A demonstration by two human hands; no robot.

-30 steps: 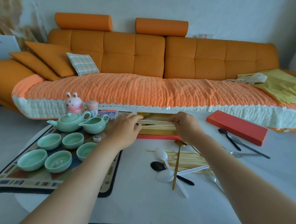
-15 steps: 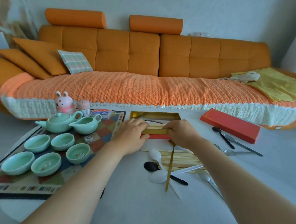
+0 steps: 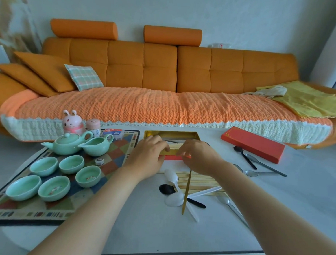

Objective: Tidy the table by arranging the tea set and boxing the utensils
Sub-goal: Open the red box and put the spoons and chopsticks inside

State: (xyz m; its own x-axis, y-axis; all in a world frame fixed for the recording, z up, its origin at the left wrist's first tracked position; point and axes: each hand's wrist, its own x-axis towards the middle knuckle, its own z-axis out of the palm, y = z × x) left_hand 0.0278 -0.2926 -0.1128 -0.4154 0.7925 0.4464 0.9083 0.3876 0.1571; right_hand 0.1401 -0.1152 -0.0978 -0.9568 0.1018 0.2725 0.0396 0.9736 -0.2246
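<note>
The two hands — left hand (image 3: 147,157) and right hand (image 3: 197,157) — cover the near half of the open gold-lined box (image 3: 170,136), so the pale wooden chopsticks (image 3: 175,146) inside show only as a short strip between them, and their count cannot be told. Whether the fingers grip those sticks or the box rim is unclear. The bowl of the long gold-coloured spoon (image 3: 186,193) is hidden under the right wrist. The bundle of light wooden chopsticks (image 3: 199,181) on the white counter (image 3: 140,227) runs under the right forearm. The print on the small blue-and-white packet (image 3: 113,133) is too small to read — likewise the gold mark on the flat red box lid (image 3: 253,146).
</note>
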